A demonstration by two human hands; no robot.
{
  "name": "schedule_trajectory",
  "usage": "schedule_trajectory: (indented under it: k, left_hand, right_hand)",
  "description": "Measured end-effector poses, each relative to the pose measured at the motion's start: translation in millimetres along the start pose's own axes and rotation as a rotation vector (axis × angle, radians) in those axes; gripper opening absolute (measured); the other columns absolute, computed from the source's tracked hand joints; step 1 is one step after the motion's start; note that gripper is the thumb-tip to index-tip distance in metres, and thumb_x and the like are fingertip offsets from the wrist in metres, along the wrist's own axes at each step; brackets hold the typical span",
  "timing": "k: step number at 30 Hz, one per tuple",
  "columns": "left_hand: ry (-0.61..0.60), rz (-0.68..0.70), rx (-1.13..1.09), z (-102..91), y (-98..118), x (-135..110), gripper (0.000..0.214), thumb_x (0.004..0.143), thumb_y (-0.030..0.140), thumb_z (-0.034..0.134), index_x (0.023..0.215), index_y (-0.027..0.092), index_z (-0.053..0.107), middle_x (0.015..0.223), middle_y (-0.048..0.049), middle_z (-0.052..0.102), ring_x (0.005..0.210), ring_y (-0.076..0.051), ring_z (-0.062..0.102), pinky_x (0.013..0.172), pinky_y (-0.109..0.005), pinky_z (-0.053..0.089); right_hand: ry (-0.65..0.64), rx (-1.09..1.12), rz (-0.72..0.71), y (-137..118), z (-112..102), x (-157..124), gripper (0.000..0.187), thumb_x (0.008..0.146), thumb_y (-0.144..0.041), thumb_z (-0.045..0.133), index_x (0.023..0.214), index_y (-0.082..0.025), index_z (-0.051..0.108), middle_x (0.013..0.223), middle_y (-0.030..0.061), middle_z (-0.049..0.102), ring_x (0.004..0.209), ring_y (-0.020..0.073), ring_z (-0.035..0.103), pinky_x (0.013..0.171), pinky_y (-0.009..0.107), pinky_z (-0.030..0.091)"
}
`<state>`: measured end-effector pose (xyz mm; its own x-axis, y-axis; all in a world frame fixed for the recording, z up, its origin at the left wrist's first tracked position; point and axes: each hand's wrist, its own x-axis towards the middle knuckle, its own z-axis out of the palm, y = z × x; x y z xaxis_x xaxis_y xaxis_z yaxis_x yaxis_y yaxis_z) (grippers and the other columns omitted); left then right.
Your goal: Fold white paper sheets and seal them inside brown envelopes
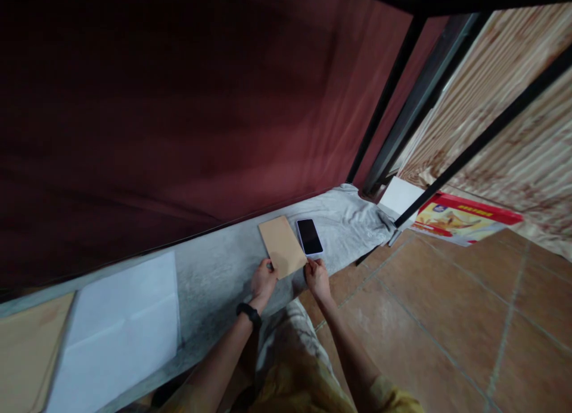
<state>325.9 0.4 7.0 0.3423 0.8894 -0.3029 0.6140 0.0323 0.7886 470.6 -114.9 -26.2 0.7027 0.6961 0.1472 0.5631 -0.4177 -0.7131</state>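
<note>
A tan card sheet lies on a grey cloth-covered ledge. My left hand rests at the sheet's near left corner, fingers curled onto its edge; a black band is on that wrist. My right hand pinches the sheet's near right corner. A dark-screened phone lies flat just right of the sheet, touching or nearly touching it, just beyond my right fingertips.
A dark red curtain hangs behind the ledge. A white sheet and another tan sheet lie at the left. A red and yellow box, white paper and black frame bars stand right, above a tiled floor.
</note>
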Motion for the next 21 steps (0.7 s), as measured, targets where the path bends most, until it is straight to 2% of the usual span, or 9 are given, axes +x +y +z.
schedule_trajectory:
  k: [4,9,15,21]
  left_hand:
    - [0.062,0.014,0.096,-1.6,8.0,-2.7,0.024,0.086,0.023,0.063,0.109,0.018,0.068,0.082,-0.0074,0.073,0.075,-0.020,0.067,0.065,-0.026,0.040]
    - [0.064,0.018,0.156,-1.5,15.3,-8.8,0.023,0.091,0.022,0.057,0.108,0.016,0.070,0.091,-0.0122,0.075,0.082,-0.022,0.068,0.069,-0.027,0.042]
    - [0.067,0.020,0.167,-0.6,19.0,-16.2,0.023,0.092,0.020,0.054,0.106,0.018,0.072,0.099,-0.0128,0.076,0.090,-0.022,0.068,0.075,-0.027,0.044]
    - [0.067,0.044,0.205,2.1,14.7,-18.7,0.025,0.092,0.019,0.054,0.110,0.020,0.072,0.099,-0.0126,0.076,0.089,-0.022,0.069,0.078,-0.029,0.045]
  right_hand:
    - [0.000,-0.017,-0.016,0.3,-0.9,-0.2,0.038,0.097,-0.024,0.040,0.103,-0.016,0.076,0.091,0.0092,0.063,0.082,0.0194,0.061,0.081,0.028,0.048]
    - [-0.011,-0.005,-0.034,2.1,-2.4,-0.3,0.041,0.097,-0.026,0.037,0.108,-0.015,0.074,0.092,0.0104,0.063,0.083,0.0209,0.061,0.081,0.030,0.049]
    - [0.004,0.014,-0.057,3.4,-2.6,-1.2,0.043,0.100,-0.033,0.036,0.105,-0.015,0.075,0.091,0.0118,0.064,0.082,0.0221,0.060,0.080,0.031,0.049]
    - [0.011,-0.003,-0.084,3.6,-2.8,0.1,0.047,0.100,-0.035,0.035,0.113,-0.013,0.074,0.097,0.0151,0.066,0.086,0.0239,0.061,0.081,0.034,0.050]
